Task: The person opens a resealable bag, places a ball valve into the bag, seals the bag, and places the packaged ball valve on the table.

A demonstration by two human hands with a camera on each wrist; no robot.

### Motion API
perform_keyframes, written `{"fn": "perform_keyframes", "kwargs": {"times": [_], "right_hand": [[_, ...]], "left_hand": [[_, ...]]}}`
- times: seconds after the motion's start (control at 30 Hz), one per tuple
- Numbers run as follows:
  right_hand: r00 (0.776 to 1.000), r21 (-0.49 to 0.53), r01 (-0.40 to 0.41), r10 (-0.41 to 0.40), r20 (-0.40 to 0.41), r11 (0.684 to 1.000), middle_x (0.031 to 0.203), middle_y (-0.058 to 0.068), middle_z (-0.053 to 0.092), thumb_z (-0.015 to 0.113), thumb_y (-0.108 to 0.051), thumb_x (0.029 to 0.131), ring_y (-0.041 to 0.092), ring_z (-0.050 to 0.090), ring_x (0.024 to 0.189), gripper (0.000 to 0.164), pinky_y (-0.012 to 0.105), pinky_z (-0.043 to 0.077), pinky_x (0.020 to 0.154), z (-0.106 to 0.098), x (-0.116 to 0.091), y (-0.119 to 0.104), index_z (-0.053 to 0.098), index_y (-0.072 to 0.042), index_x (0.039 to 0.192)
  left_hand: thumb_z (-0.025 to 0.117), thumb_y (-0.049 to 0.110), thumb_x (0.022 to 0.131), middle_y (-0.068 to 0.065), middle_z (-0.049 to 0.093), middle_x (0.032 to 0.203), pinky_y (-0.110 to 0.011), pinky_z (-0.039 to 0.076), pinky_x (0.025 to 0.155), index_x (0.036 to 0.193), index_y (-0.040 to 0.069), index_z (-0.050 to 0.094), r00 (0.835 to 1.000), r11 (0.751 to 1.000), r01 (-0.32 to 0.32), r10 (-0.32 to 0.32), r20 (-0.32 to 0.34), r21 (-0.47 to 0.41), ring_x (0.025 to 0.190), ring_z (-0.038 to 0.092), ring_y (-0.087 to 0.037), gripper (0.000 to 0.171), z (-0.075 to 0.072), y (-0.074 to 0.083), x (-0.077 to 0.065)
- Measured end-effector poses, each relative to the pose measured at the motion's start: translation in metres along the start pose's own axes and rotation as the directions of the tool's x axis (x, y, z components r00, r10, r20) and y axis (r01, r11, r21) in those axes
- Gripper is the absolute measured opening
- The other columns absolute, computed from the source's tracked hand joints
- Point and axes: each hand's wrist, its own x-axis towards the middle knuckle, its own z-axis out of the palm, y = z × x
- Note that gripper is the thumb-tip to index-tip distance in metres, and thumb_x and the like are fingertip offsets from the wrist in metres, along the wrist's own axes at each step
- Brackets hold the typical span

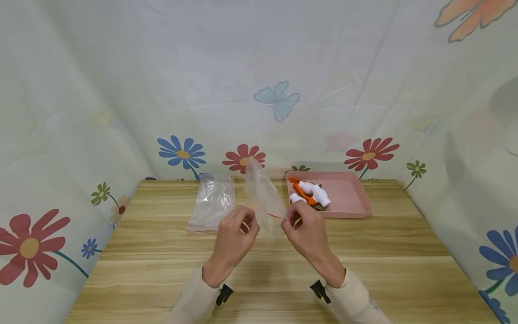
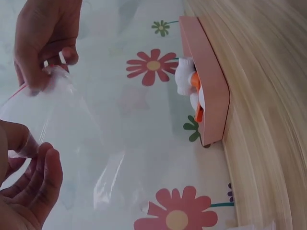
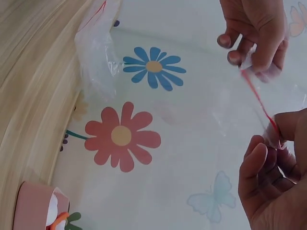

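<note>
A clear plastic zip bag (image 1: 261, 186) with a red strip along its mouth is up in front of me, over the table. My left hand (image 1: 234, 236) pinches one side of the mouth between thumb and fingers. Opposite it, my right hand (image 1: 309, 231) pinches the other side near the red strip. In the left wrist view the bag (image 2: 91, 139) hangs thin and see-through, with nothing visible inside. The right wrist view shows the red strip (image 3: 257, 96) stretched between both hands.
A stack of clear zip bags (image 1: 212, 202) lies on the wooden table (image 1: 162, 252), left of my hands. Behind the right hand, a pink tray (image 1: 348, 193) holds white rounded pieces (image 1: 321, 195) and orange pieces (image 1: 297, 186) at its left end. A flowered curtain (image 1: 226, 90) encloses the table.
</note>
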Motion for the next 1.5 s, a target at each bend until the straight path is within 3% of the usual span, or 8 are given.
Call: {"fn": "perform_keyframes", "kwargs": {"times": [0.13,0.23,0.47,0.67,0.87,1.3,1.5], "right_hand": [[0.998,-0.033,-0.033,0.031,-0.053,0.999,0.066,-0.001,0.055,0.067,0.006,0.066,0.008,0.058,0.057,0.021,0.018,0.047,0.048,-0.004,0.002,0.007,0.055,-0.009,0.074],[0.996,-0.062,-0.076,0.072,-0.054,0.995,0.066,0.001,0.057,0.068,0.006,0.065,0.010,0.061,0.055,0.022,0.021,0.049,0.049,-0.007,0.003,0.010,0.055,-0.008,0.074],[0.974,-0.063,-0.206,0.211,0.077,0.976,0.070,0.000,0.064,0.073,0.000,0.071,0.009,0.065,0.056,0.021,0.019,0.052,0.052,-0.008,0.002,0.005,0.059,-0.009,0.084],[0.966,-0.033,-0.192,0.195,0.170,0.981,0.073,0.001,0.067,0.074,-0.006,0.079,0.009,0.067,0.058,0.015,0.025,0.056,0.055,-0.010,0.002,0.001,0.062,-0.009,0.088],[0.961,-0.012,-0.159,0.158,0.227,0.987,0.074,0.001,0.068,0.073,-0.008,0.083,0.008,0.065,0.061,0.008,0.030,0.058,0.058,-0.011,0.002,-0.003,0.066,-0.010,0.086],[0.920,-0.057,-0.164,0.174,0.352,0.985,0.073,-0.007,0.068,0.073,-0.017,0.087,0.004,0.062,0.063,0.007,0.023,0.055,0.062,-0.016,0.003,-0.007,0.071,-0.015,0.081],[0.933,-0.054,-0.139,0.150,0.327,0.989,0.077,-0.004,0.071,0.073,-0.014,0.087,0.007,0.065,0.064,0.003,0.027,0.056,0.061,-0.027,0.010,0.000,0.072,-0.011,0.086]], "left_hand": [[0.064,-0.006,0.079,-0.002,0.059,0.077,-0.017,0.050,0.054,0.084,0.007,0.059,0.996,0.997,0.074,-0.074,-0.047,0.007,0.064,0.061,-0.009,0.015,-0.006,-0.006,0.002],[0.064,-0.005,0.079,-0.004,0.060,0.080,-0.018,0.051,0.054,0.084,0.008,0.060,0.992,0.993,0.116,-0.116,-0.040,0.013,0.066,0.063,-0.010,0.014,-0.009,-0.009,0.003],[0.067,0.000,0.085,-0.001,0.064,0.090,-0.017,0.050,0.055,0.090,0.011,0.064,0.989,0.988,0.147,-0.149,0.025,0.052,0.070,0.066,-0.011,0.012,-0.012,-0.007,0.003],[0.069,0.005,0.088,-0.001,0.066,0.089,-0.018,0.052,0.058,0.092,0.012,0.066,0.985,0.986,0.167,-0.168,0.046,0.016,0.069,0.067,-0.010,0.008,-0.012,-0.007,0.003],[0.068,0.005,0.089,-0.003,0.072,0.086,-0.018,0.053,0.058,0.095,0.008,0.071,0.988,0.988,0.152,-0.152,0.039,0.003,0.066,0.066,-0.009,0.007,-0.013,-0.005,0.004],[0.070,-0.001,0.082,-0.002,0.071,0.072,-0.014,0.049,0.055,0.081,0.006,0.074,0.996,0.996,0.073,-0.075,0.046,0.045,0.057,0.061,-0.005,0.008,-0.019,0.000,0.005],[0.070,-0.003,0.079,-0.003,0.070,0.069,-0.016,0.049,0.054,0.080,0.003,0.074,0.996,0.995,0.063,-0.068,0.057,0.082,0.056,0.061,-0.007,0.007,-0.021,0.002,0.007]]}}
